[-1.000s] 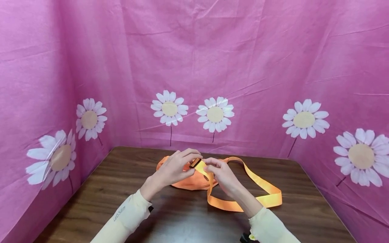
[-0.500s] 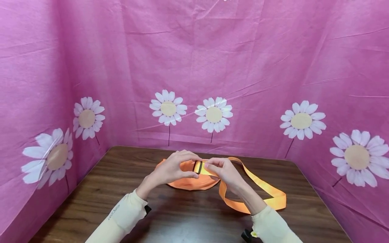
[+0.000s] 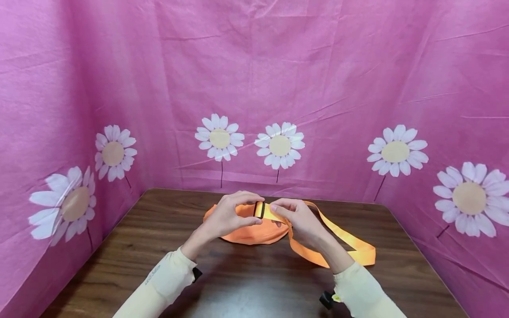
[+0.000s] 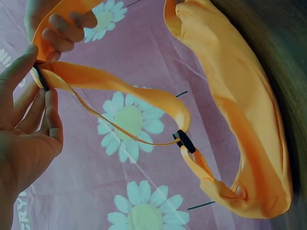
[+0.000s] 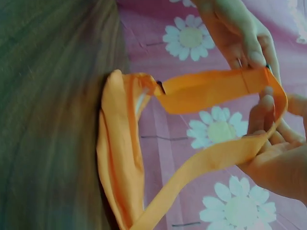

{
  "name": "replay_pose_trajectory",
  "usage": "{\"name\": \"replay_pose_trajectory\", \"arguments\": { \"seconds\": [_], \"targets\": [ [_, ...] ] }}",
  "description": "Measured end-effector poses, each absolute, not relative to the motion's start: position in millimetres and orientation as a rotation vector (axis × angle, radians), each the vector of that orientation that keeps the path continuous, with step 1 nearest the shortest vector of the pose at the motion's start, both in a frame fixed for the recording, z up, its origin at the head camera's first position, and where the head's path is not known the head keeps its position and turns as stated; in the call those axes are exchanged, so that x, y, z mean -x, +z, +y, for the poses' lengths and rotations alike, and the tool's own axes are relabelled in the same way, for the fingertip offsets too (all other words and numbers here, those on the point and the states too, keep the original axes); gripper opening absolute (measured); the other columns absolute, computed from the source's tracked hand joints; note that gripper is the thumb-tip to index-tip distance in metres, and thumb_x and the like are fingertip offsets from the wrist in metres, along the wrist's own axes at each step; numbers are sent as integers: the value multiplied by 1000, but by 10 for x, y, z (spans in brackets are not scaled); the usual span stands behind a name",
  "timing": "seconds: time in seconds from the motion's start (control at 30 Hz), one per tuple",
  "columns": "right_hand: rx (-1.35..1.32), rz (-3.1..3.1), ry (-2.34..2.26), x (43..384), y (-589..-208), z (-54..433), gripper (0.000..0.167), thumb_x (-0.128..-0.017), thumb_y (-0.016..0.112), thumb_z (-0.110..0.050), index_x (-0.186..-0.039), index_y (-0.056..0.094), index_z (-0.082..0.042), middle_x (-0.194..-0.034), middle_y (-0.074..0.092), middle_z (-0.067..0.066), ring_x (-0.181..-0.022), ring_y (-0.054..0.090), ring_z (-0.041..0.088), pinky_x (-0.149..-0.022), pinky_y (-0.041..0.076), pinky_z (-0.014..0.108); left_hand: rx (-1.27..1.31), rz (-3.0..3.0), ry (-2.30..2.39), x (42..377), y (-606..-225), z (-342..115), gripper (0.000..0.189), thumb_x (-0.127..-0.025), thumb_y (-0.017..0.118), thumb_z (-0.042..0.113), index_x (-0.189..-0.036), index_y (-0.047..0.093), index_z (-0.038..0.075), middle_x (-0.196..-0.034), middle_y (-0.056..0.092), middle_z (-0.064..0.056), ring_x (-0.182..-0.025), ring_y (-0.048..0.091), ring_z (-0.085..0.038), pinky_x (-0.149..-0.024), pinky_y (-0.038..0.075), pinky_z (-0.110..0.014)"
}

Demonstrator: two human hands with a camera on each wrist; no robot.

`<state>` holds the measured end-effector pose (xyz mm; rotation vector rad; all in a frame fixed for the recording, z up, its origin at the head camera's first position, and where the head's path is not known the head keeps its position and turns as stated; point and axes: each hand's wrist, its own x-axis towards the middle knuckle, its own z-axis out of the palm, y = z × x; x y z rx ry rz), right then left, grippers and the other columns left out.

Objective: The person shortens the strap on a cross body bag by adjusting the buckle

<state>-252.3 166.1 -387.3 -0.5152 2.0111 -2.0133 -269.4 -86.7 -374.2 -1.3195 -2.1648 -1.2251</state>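
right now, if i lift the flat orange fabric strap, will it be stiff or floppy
Probably floppy: the flat orange fabric strap curves and folds in a loose loop. Likely light too, since it looks thin and the right hand pinches part of it up. Lifting may drag the orange fabric pouch along, as a small black buckle links them.

They're wearing a cream L sleeve [image 3: 165,282] & matching R sleeve [image 3: 367,291]. Dk lettering [image 3: 153,274], too blurry to read, is running along L one, on side toward left edge of table [image 3: 119,247]. L blk pc [image 3: 196,274] & R blk pc [image 3: 326,300] are showing by cuffs, w/ sm. yellow-white bit [image 3: 336,298] at R.
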Motion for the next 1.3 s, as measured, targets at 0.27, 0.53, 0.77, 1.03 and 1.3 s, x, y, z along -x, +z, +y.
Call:
{"name": "replay_pose_trajectory", "arguments": {
  "seconds": [0.27, 0.53, 0.77, 1.03, 1.3],
  "targets": [
    [505, 1936, -1964, 2526, -3820, 1780, 35, -95, 75, -29, -114, 70, 0, -85, 62, 8, -68, 44, 22, -53, 26, 34, 1325, -2197, -1203, 2656, -3712, -877, 52, -81, 90, 25, -127, 70, 10, -122, 66, 8, -112, 59, -11, -94, 50, -37],
    [548, 1988, -1927, 2484, -3821, 1748, 29, -97, 73, -25, -112, 72, 0, -84, 65, 8, -76, 53, 23, -63, 44, 31, 1322, -2228, -1107, 2598, -3728, -847, 51, -79, 91, 24, -125, 71, 12, -122, 66, 8, -116, 57, -10, -95, 46, -44],
    [675, 1989, -1927, 2469, -3816, 1710, 26, -99, 70, -20, -113, 71, 2, -87, 69, 8, -83, 57, 20, -69, 47, 31, 1354, -2235, -1042, 2573, -3745, -790, 51, -81, 90, 28, -126, 71, 15, -123, 66, 9, -116, 55, -9, -96, 42, -49],
    [628, 2016, -1893, 2475, -3836, 1725, 30, -98, 72, -25, -115, 72, -1, -98, 70, 18, -88, 57, 25, -74, 47, 33, 1327, -2243, -1018, 2547, -3768, -781, 52, -81, 90, 27, -128, 71, 15, -124, 67, 8, -117, 56, -10, -95, 41, -51],
    [561, 2037, -1890, 2480, -3741, 1890, 33, -94, 75, -26, -117, 72, -3, -117, 64, 16, -111, 48, 28, -96, 38, 45, 1334, -2211, -1016, 2559, -3717, -793, 53, -82, 89, 26, -129, 70, 13, -126, 66, 7, -119, 55, -10, -97, 41, -50]
  ]
}}
